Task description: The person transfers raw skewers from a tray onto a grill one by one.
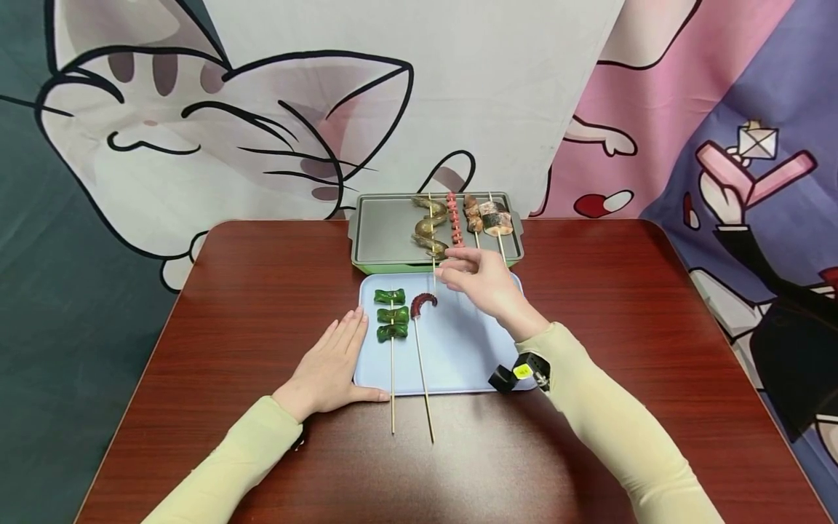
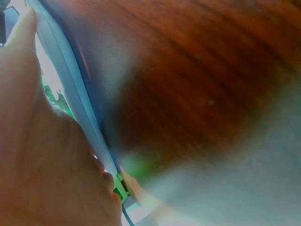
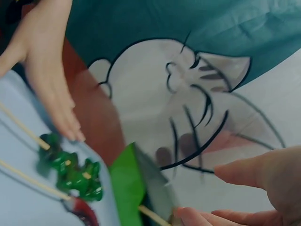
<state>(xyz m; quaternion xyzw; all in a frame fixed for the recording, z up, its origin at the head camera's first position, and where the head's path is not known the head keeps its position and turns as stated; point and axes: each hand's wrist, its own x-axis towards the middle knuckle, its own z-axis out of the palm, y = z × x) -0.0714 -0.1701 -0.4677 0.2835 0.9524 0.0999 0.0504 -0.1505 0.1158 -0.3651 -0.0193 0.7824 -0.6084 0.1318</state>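
Item 1: shrimp skewer [image 1: 428, 226]. On the grey tray [image 1: 382, 229], its bare stick running over the near rim toward the blue tray [image 1: 468, 360]. Likely light; the stick thin and stiff, the curled shrimp perhaps smooth and apt to turn. Best taken by the bare stick, just below the lowest shrimp; squeezing the pieces might loosen them.

Item 2: right hand [image 1: 489, 287]. At that stick, thumb and fingers parted; from where I stand, I cannot tell whether the fingertips touch it.

Item 3: left hand [image 1: 327, 364]. Spread flat along the blue tray's left edge, fingers straight, thumb at the near edge; grasping nothing.

Item 4: green pepper skewer [image 1: 393, 316] and tentacle skewer [image 1: 417, 305]. Side by side on the blue tray, sticks overhanging the near edge above the worktop [image 1: 602, 291]. Probably light, easily lifted by those ends.

Item 5: red-piece skewer [image 1: 455, 217], brown chunk skewer [image 1: 472, 215], fish-slice skewer [image 1: 495, 219]. On the grey tray, right of item 1.

Markings: a yellow label [image 1: 523, 371] on the right wrist device, too small to read. No brand or legible writing found.
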